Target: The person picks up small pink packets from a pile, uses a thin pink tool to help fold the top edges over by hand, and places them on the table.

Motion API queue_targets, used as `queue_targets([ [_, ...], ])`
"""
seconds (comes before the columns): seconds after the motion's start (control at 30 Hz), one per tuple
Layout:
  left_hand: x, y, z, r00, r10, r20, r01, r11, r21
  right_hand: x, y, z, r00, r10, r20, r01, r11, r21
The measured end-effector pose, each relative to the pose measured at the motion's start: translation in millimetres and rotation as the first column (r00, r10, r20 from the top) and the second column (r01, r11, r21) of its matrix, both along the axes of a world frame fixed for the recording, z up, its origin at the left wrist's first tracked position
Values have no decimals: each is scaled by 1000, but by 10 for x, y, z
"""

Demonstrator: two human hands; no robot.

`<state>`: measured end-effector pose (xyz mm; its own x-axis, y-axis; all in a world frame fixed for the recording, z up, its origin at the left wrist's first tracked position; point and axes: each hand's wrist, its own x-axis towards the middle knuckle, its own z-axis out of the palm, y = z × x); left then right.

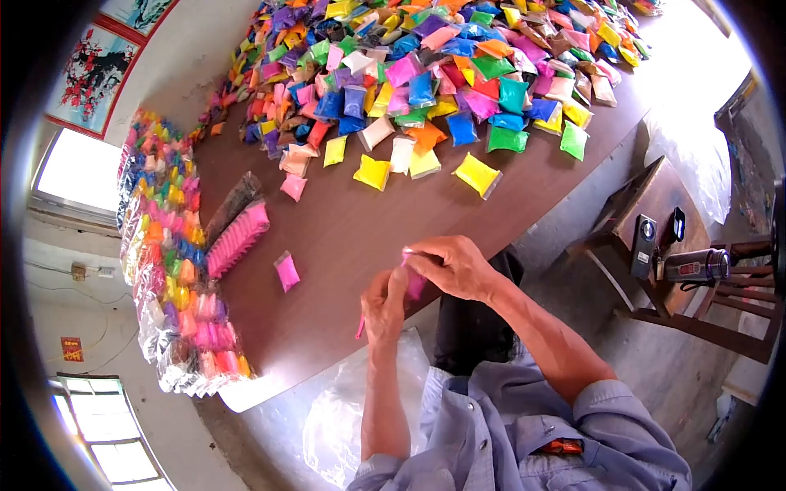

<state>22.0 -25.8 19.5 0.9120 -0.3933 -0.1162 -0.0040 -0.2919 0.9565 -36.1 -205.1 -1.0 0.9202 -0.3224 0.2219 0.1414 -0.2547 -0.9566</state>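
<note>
Over the near edge of the brown table, my two hands are close together. My right hand pinches the top of a small pink packet, which hangs partly hidden behind the fingers. My left hand is closed beside it, with a thin pink strip showing at its outer side. A single pink packet lies on the table to the left. Beyond it, a clear bag with a row of pink packets rests near the left side.
A large heap of coloured packets covers the table's far part. Bagged packets line the left edge. At right, a small wooden table holds a bottle. Clear plastic lies below the table edge.
</note>
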Motion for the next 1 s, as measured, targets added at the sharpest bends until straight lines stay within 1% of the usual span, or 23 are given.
queue_targets([
  [0.07,30,29,-15,999,-27,-23,28,999,41,-2,-16,-14,1000,20,-9,-20,1000,-8],
  [0.13,37,9,5,998,-55,-6,55,998,30,-11,-43,-16,999,37,-17,-37,999,-18],
  [0.2,30,-26,32,996,-86,11,86,996,16,-25,-74,-7,994,104,21,-103,993,-49],
  [0.27,12,-39,55,993,-86,-86,72,986,-149,-37,-86,7,993,120,16,-119,992,-30],
  [0.33,39,3,-7,994,-65,-83,50,983,-174,-43,-79,73,990,138,14,-138,990,-9],
  [0.37,52,27,-52,996,-44,-81,27,979,-200,-52,-75,122,989,143,-37,-140,987,75],
  [0.4,66,43,-99,996,-43,-79,26,979,-201,-56,-73,160,985,151,-87,-136,978,157],
  [0.43,78,51,-139,998,-14,-53,3,979,-202,-58,-70,170,985,152,-86,-137,978,157],
  [0.5,76,55,-167,1000,14,-26,-19,979,-204,-70,-61,176,983,105,-149,-107,994,-4],
  [0.53,61,45,-163,999,34,-2,-33,982,-187,-70,-49,170,983,105,-148,-107,994,-4],
  [0.6,45,33,-156,998,53,23,-48,984,-172,-65,-25,143,988,77,-134,-65,993,96],
  [0.63,43,30,-153,999,50,17,-47,988,-147,-67,-20,134,988,77,-134,-65,993,95],
  [0.7,24,-2,-109,999,48,11,-46,991,-123,-68,-21,115,987,84,-138,-60,983,173],
  [0.77,-13,-71,-22,999,39,17,-35,987,-155,-58,-48,72,986,106,-127,-87,986,143],
  [0.9,4,-21,-48,1000,19,-1,-19,989,-148,-44,-92,84,979,152,-136,-142,987,78],
  [0.93,18,2,-82,1000,18,-26,-22,982,-189,-43,-96,120,979,154,-136,-145,986,78],
  [0.97,31,22,-111,999,15,-50,-26,973,-230,-51,-102,171,973,153,-170,-147,988,52],
  [1.0,40,42,-128,999,15,-48,-26,973,-230,-52,-105,210,967,151,-204,-149,989,25],
])
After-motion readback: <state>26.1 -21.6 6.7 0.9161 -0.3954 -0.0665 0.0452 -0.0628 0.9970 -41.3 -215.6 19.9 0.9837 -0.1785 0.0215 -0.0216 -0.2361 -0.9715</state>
